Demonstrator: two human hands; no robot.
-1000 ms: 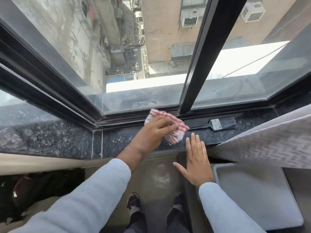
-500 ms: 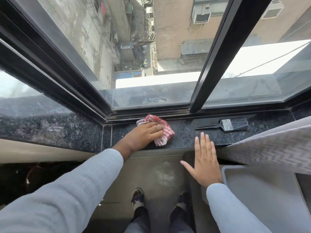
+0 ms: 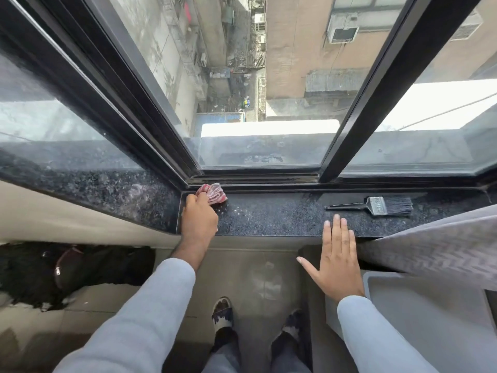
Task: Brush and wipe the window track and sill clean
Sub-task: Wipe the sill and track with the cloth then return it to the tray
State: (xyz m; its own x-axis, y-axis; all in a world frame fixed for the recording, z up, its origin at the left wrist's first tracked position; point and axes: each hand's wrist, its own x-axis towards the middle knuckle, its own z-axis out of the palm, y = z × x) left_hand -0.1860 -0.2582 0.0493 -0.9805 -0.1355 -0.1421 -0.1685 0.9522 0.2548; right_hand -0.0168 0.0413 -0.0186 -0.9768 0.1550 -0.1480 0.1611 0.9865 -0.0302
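Observation:
A dark speckled granite sill [image 3: 282,219] runs below the black window track [image 3: 258,181]. My left hand [image 3: 199,219] grips a bunched red-and-white checked cloth [image 3: 213,193] and presses it on the sill's left corner, right against the track. My right hand [image 3: 337,257] lies flat and open, fingers spread, with the fingertips on the sill's front edge. A black paintbrush [image 3: 376,205] with a metal ferrule lies on the sill to the right, apart from both hands. Pale dust specks show on the sill beside the cloth.
A grey patterned curtain [image 3: 435,246] hangs over the sill's right end. Below it stands a grey tub or tray [image 3: 430,319]. A black bag [image 3: 61,273] lies on the floor at left. My feet in slippers [image 3: 223,310] stand on the tiled floor.
My left hand has slid the cloth leftward along the sill into the corner by the track. My right hand and the brush have stayed in place.

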